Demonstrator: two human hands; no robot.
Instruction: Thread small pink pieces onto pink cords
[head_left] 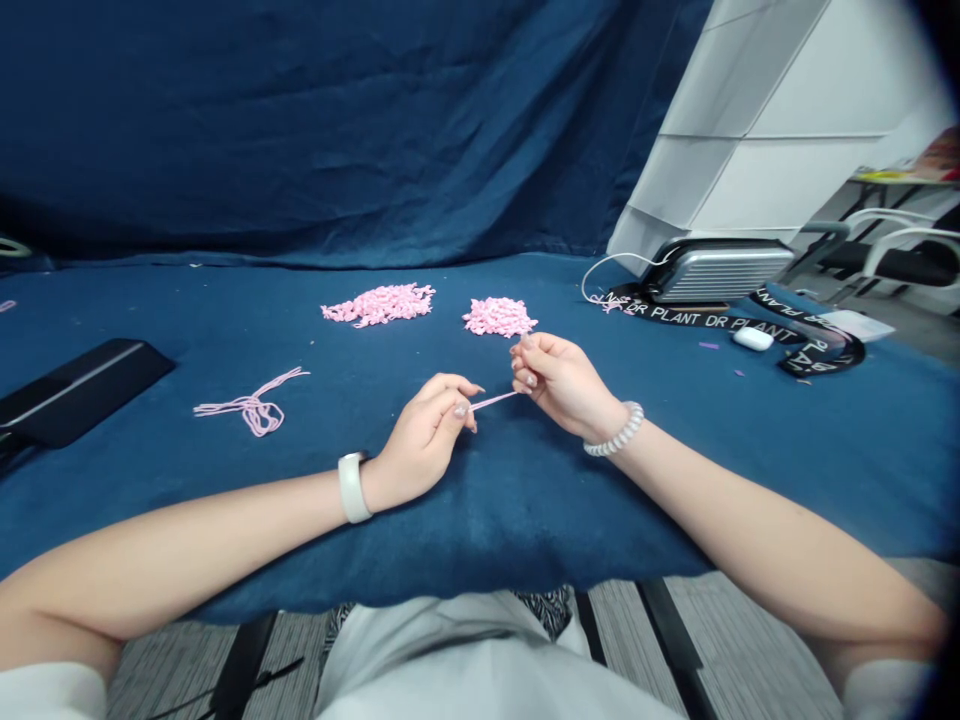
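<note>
A short length of pink cord [493, 401] runs taut between my two hands, above the blue cloth. My left hand [431, 430] pinches its left end between thumb and fingers, with a pale watch band on that wrist. My right hand [556, 382] grips the other end, fingers curled; a grey coiled band circles this wrist. Beyond the hands lie two heaps of small pink knotted pieces, a wider heap [381, 305] on the left and a rounder heap [499, 316] nearer my right hand. To the left rests a loose bundle of pink cords [255, 408].
A black flat object [82, 392] lies at the left. On the right are a ribbed silver case [724, 272], a black lettered strap [701, 318] and a small white case [753, 339]. A dark blue curtain [337, 130] hangs behind the cloth-covered table [600, 520].
</note>
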